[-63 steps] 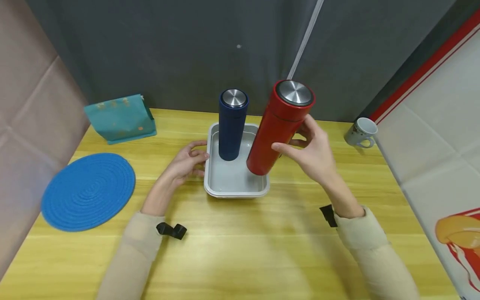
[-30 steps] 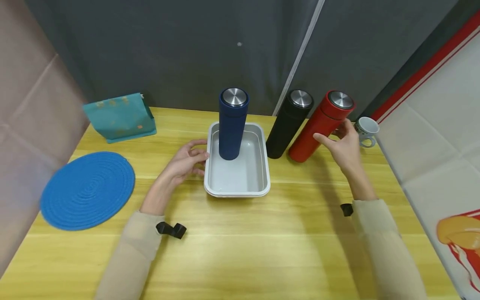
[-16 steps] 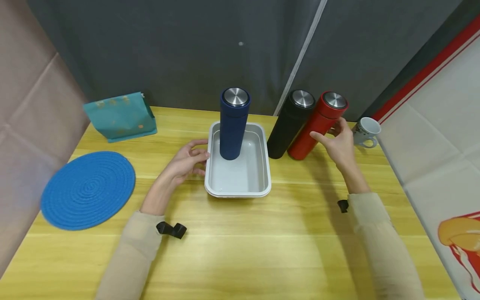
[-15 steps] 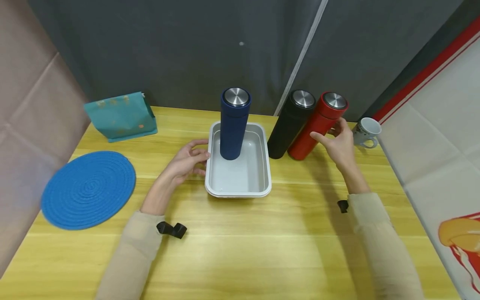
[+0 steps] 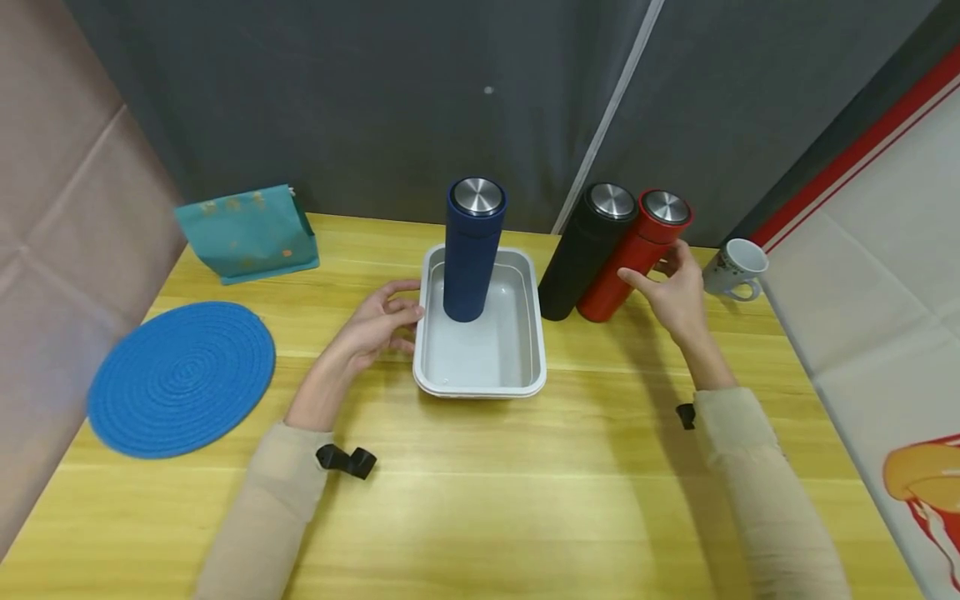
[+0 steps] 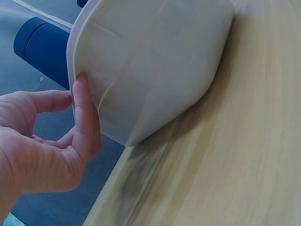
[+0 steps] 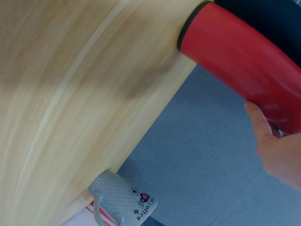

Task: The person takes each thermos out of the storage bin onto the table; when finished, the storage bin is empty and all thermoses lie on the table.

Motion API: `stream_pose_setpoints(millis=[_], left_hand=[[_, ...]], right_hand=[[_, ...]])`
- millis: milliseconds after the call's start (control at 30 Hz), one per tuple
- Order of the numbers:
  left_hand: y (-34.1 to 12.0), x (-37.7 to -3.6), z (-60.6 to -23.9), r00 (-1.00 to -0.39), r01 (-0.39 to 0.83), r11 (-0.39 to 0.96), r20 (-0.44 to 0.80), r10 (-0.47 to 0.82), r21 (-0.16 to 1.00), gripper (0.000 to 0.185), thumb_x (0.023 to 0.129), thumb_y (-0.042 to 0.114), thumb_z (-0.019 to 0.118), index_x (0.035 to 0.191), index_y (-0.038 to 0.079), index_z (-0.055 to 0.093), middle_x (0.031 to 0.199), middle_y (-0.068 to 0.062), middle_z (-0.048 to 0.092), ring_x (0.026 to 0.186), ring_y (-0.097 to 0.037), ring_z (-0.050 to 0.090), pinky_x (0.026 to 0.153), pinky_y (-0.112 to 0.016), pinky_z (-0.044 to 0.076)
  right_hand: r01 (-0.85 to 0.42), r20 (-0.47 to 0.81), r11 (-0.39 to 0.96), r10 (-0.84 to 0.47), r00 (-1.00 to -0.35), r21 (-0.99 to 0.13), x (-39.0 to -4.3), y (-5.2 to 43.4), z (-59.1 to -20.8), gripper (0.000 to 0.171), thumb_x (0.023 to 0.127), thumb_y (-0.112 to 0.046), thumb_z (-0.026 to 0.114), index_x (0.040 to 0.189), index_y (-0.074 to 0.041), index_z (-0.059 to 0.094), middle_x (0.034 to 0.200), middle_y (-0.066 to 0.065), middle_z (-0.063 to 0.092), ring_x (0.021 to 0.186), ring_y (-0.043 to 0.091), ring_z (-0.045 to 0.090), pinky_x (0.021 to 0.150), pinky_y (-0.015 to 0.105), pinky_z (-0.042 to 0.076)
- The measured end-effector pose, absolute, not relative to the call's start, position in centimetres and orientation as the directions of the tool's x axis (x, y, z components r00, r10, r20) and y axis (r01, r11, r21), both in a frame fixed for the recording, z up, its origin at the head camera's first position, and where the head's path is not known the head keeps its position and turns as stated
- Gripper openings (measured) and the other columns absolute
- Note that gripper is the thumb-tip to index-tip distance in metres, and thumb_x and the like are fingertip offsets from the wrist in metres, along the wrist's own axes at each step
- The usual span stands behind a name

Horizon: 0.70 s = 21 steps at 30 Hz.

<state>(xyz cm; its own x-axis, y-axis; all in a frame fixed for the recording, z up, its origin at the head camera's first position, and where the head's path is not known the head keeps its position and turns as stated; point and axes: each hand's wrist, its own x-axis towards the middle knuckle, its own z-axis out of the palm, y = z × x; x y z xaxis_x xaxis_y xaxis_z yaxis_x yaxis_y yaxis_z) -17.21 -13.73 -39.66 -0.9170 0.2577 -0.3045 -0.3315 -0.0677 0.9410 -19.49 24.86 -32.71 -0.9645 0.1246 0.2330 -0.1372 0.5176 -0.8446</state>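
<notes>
A light grey rectangular tray (image 5: 480,375) sits on the wooden table with a dark blue thermos (image 5: 468,267) standing upright inside it. My left hand (image 5: 378,325) pinches the tray's left rim; in the left wrist view its thumb and a finger meet at that edge. To the right of the tray, a black thermos (image 5: 581,258) and a red thermos (image 5: 630,258) stand side by side on the table, seemingly touching. My right hand (image 5: 675,292) grips the red thermos from its right side, thumb in front and the other fingers partly hidden behind it.
A patterned mug (image 5: 735,268) stands at the back right, near the white side wall. On the left lie a round blue woven placemat (image 5: 183,379) and, behind it, a teal paper bag (image 5: 251,237). A dark grey wall (image 5: 360,108) closes off the back.
My right hand has brought the red thermos out of the tray to the right, then moved it slightly left against the black thermos. The left hand has stayed at the rim.
</notes>
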Motion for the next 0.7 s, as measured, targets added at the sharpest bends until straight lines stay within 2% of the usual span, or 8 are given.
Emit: stream_pose_setpoints(millis=[133,267,567,700], left_hand=[[-13.7,-17.3,-39.7,-0.915,-0.337,-0.074,-0.308,0.260,0.939,0.053,0.098,0.007,0.056,0.145,0.011,0.033,0.126,-0.026,0.050,0.082,-0.023,0.057,0.061,-0.031,0.057],[-13.7,-17.4,-39.8,-0.915,-0.339,-0.083,-0.307,0.261,0.937,0.052,0.098,0.007,0.056,0.145,0.010,0.033,0.127,-0.027,0.048,0.081,-0.022,0.057,0.059,-0.030,0.057],[-13.9,-17.5,-39.6,-0.917,-0.334,-0.072,-0.307,0.253,0.940,0.052,0.098,0.007,0.055,0.145,0.010,0.033,0.125,-0.025,0.050,0.083,-0.024,0.056,0.058,-0.028,0.056],[-13.9,-17.6,-39.6,-0.918,-0.335,-0.069,-0.308,0.250,0.940,0.052,0.098,0.007,0.055,0.145,0.009,0.032,0.127,-0.026,0.050,0.082,-0.024,0.056,0.058,-0.027,0.057]], right_hand=[[-0.140,0.228,0.513,0.114,-0.967,-0.847,-19.0,24.6,-32.3,0.060,0.084,-0.014,0.073,0.134,0.001,0.044,0.122,0.011,0.053,0.103,0.020,0.052,0.087,0.022,0.045],[-0.132,0.230,0.537,0.120,-0.966,-0.833,-19.7,25.5,-33.4,0.063,0.084,-0.016,0.074,0.136,0.000,0.043,0.125,0.013,0.052,0.105,0.021,0.051,0.089,0.024,0.045],[-0.140,0.217,0.545,0.080,-0.973,-0.826,-20.8,26.4,-34.8,0.075,0.084,-0.021,0.076,0.145,-0.008,0.034,0.135,0.012,0.048,0.114,0.026,0.051,0.096,0.036,0.047],[-0.137,0.204,0.499,0.082,-0.975,-0.855,-20.2,26.4,-35.2,0.080,0.085,-0.015,0.075,0.150,-0.009,0.028,0.139,0.016,0.046,0.118,0.029,0.051,0.095,0.033,0.049]])
